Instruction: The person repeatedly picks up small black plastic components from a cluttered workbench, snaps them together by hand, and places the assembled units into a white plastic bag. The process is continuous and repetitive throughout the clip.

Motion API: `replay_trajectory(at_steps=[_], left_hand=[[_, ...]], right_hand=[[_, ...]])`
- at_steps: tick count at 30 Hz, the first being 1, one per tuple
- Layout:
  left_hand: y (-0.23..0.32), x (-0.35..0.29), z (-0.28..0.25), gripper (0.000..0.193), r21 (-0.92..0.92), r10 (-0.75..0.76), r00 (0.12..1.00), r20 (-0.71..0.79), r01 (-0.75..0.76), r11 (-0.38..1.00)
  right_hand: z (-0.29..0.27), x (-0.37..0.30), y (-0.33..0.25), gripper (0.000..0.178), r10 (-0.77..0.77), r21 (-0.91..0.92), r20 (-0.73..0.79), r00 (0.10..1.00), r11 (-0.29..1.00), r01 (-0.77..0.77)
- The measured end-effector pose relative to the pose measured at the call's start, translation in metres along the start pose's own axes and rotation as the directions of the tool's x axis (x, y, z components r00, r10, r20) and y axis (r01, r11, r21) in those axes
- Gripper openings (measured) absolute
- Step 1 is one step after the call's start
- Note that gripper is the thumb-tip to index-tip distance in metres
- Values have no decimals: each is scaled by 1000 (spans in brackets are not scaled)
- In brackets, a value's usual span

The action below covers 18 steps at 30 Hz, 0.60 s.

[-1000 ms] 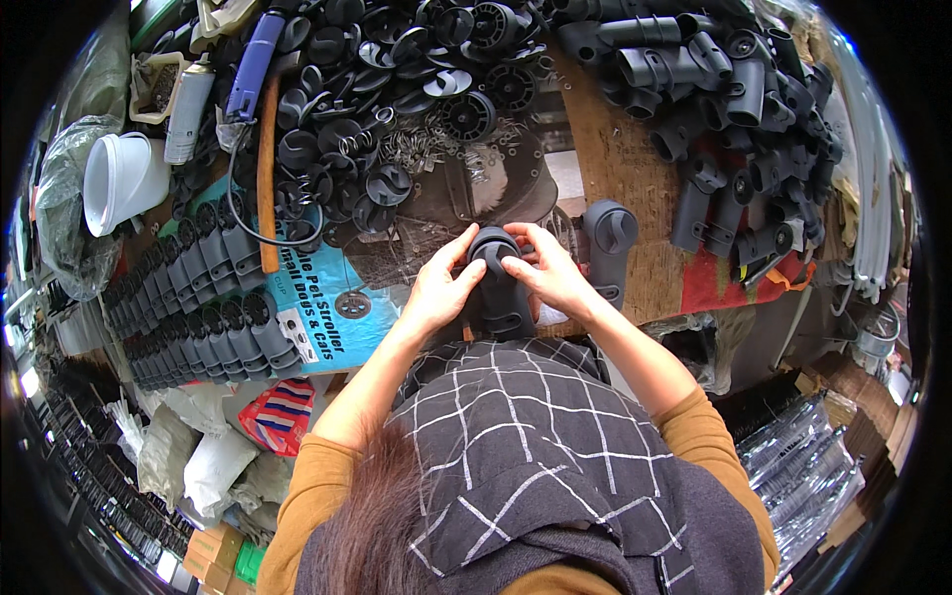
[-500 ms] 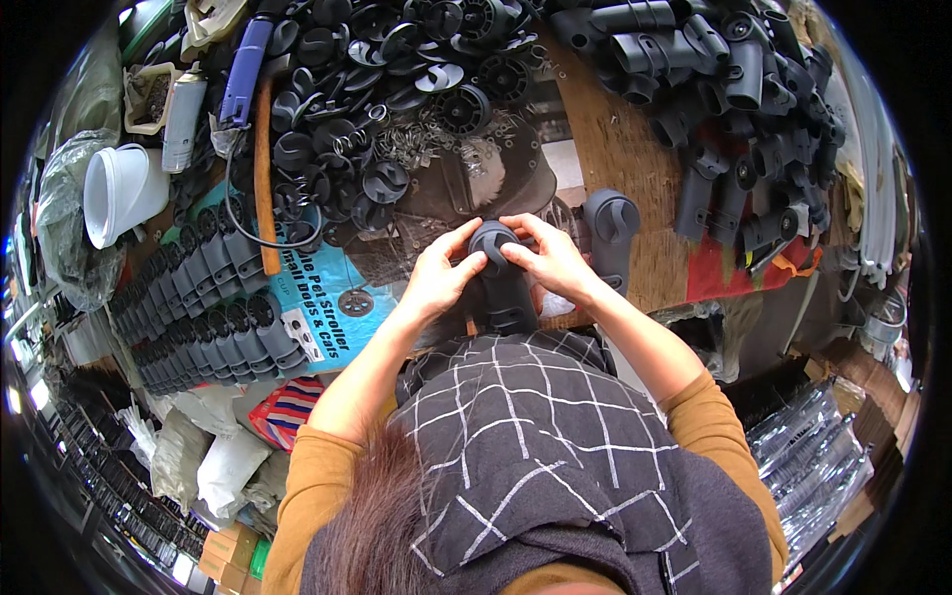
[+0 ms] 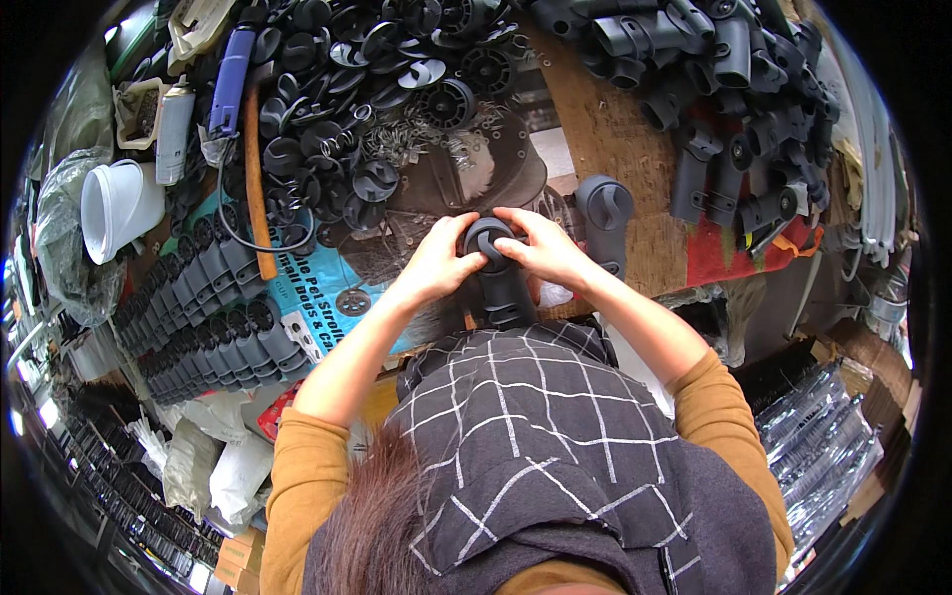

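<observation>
Left hand [image 3: 436,262] and right hand [image 3: 547,254], fingers curled, thumbs on top, hold the ridged round cap [image 3: 486,234] of a dark-grey plastic tube fitting [image 3: 504,297] at the workbench's [image 3: 607,134] near edge, grip scarcely changed from a moment ago, suggesting unfinished handling.

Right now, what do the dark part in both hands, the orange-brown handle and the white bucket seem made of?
Dark part: probably matte plastic, given its even grey-black colour and molded-looking curves. Orange-brown handle: likely smooth wood; its warm tone suggests it. White bucket: probably smooth plastic, with thin, evenly coloured walls.
</observation>
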<state>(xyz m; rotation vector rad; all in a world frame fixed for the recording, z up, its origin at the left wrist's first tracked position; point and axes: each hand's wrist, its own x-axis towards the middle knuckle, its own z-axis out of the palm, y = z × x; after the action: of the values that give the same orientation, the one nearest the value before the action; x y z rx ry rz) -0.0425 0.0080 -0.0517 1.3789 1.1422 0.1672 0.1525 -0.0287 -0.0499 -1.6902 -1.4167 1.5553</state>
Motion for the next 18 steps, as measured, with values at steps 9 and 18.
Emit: replay_trajectory(at_steps=[9,18], left_hand=[[37,-6,-1,60,149,31,936,-351,23,989],[59,-3,-4,80,-237,249,836,-488,-401,885]], right_hand=[[5,-20,-27,67,12,-21,-166,986,1000,-16],[8,-58,-71,57,118,754,175,978,622,-210]])
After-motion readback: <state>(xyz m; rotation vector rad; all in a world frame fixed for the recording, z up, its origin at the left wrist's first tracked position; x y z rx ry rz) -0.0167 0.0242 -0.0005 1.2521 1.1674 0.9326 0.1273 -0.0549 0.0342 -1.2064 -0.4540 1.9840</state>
